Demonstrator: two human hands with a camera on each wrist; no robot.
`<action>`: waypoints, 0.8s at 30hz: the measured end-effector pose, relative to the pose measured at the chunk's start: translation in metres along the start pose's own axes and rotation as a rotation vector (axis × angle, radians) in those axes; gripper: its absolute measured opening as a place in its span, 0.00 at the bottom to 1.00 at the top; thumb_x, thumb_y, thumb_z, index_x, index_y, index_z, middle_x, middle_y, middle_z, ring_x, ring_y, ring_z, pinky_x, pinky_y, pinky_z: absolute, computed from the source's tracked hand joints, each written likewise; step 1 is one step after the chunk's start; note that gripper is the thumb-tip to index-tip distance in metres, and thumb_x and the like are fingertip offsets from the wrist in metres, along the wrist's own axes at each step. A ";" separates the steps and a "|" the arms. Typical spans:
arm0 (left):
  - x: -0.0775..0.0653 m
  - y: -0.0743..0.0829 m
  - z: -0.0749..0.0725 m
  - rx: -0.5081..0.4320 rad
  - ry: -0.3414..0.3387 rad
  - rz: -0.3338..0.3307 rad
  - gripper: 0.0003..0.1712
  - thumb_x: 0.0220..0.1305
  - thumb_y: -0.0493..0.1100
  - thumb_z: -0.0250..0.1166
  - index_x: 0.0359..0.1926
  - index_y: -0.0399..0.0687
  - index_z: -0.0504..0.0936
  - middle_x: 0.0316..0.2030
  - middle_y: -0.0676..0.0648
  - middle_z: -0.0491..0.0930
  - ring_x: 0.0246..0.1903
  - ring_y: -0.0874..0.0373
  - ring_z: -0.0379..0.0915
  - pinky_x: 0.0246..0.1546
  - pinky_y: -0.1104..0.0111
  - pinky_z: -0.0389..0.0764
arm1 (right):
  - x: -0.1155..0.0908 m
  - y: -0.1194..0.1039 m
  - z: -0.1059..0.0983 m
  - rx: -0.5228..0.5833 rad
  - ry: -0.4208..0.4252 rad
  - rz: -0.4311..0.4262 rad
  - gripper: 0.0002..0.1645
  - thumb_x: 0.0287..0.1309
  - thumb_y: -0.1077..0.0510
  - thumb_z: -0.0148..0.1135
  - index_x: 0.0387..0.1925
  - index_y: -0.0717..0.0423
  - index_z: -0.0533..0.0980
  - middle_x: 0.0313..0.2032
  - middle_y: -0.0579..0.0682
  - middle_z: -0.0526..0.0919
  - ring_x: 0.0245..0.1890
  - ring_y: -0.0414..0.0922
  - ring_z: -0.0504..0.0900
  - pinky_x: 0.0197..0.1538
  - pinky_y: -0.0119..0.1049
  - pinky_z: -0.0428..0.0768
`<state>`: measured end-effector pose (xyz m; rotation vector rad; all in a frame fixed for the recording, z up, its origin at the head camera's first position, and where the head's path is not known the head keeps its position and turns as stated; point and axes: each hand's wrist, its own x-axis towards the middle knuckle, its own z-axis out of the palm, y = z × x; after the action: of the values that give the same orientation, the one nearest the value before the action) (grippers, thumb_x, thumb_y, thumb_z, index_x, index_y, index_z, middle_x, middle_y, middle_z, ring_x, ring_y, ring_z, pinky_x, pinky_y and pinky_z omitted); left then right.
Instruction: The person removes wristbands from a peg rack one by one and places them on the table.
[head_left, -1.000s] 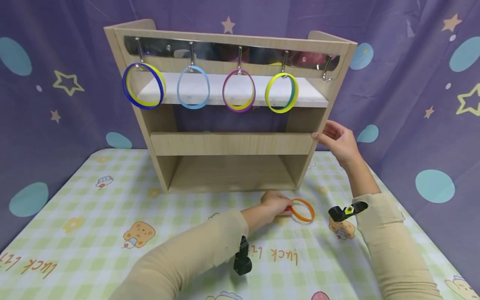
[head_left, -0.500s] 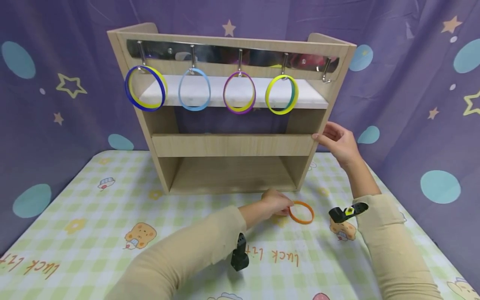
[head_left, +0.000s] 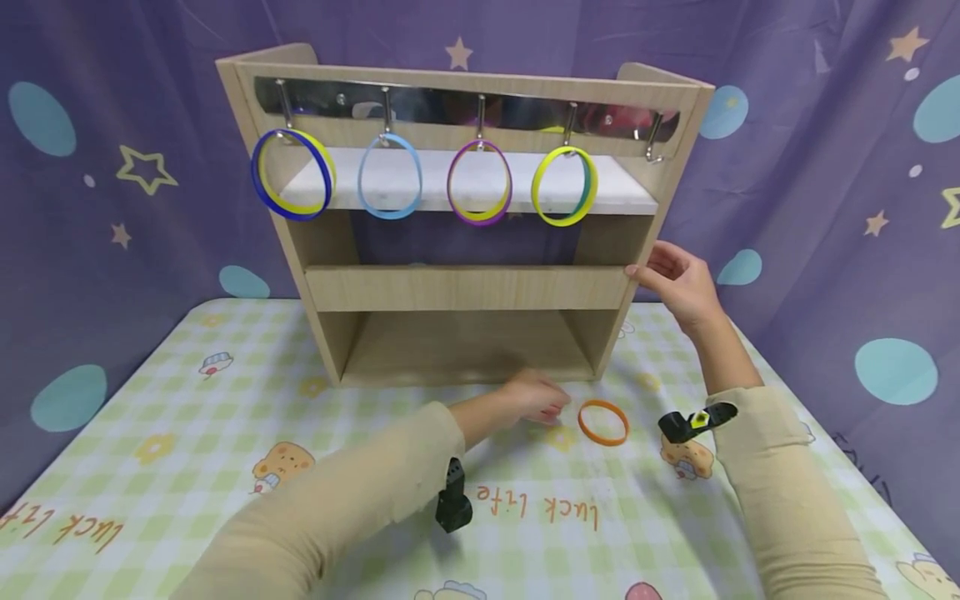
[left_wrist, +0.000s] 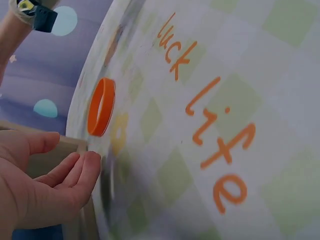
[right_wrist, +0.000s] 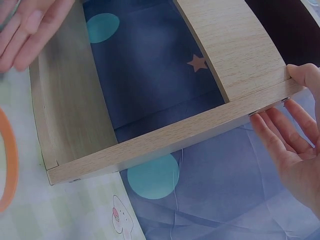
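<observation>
- The orange band (left_wrist: 108, 102) is lying on the table (head_left: 525, 554), near the front right corner of the rack (head_left: 465, 288), its opening facing up.
- Being a near-round ring, it is pointing no particular way and showing no clear long axis.
- It is looking light, soft and springy, probably hard to break; its rim is offering a pinch hold.
- Your left hand (head_left: 534, 397) is holding nothing just beside it, thumb apart from loosely bent fingers.
- Your right hand (head_left: 678, 286) is pinching the rack's side between thumb and fingers.
</observation>
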<state>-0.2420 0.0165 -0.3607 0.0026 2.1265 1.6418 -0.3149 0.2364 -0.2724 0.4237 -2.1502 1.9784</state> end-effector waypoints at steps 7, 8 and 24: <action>-0.009 0.005 -0.022 0.007 -0.014 0.014 0.17 0.62 0.33 0.62 0.51 0.28 0.78 0.49 0.32 0.81 0.45 0.47 0.82 0.51 0.64 0.86 | 0.000 -0.002 0.000 0.000 -0.004 0.000 0.17 0.54 0.64 0.67 0.44 0.46 0.77 0.33 0.35 0.84 0.35 0.30 0.82 0.39 0.19 0.84; -0.010 0.005 -0.025 0.010 -0.011 0.015 0.18 0.62 0.33 0.62 0.51 0.28 0.78 0.49 0.32 0.81 0.47 0.46 0.81 0.52 0.64 0.85 | 0.000 -0.002 0.000 0.001 -0.005 -0.001 0.17 0.54 0.65 0.67 0.44 0.46 0.77 0.33 0.35 0.84 0.35 0.30 0.82 0.39 0.19 0.84; -0.033 0.014 -0.048 0.031 -0.013 0.051 0.19 0.61 0.34 0.63 0.52 0.28 0.77 0.50 0.32 0.81 0.52 0.41 0.79 0.54 0.60 0.84 | -0.002 -0.002 0.000 0.002 0.009 0.008 0.18 0.54 0.64 0.68 0.46 0.47 0.77 0.33 0.34 0.85 0.36 0.30 0.83 0.39 0.20 0.84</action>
<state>-0.2324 -0.0324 -0.3276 0.0775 2.1584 1.6321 -0.3123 0.2363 -0.2708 0.4067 -2.1483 1.9833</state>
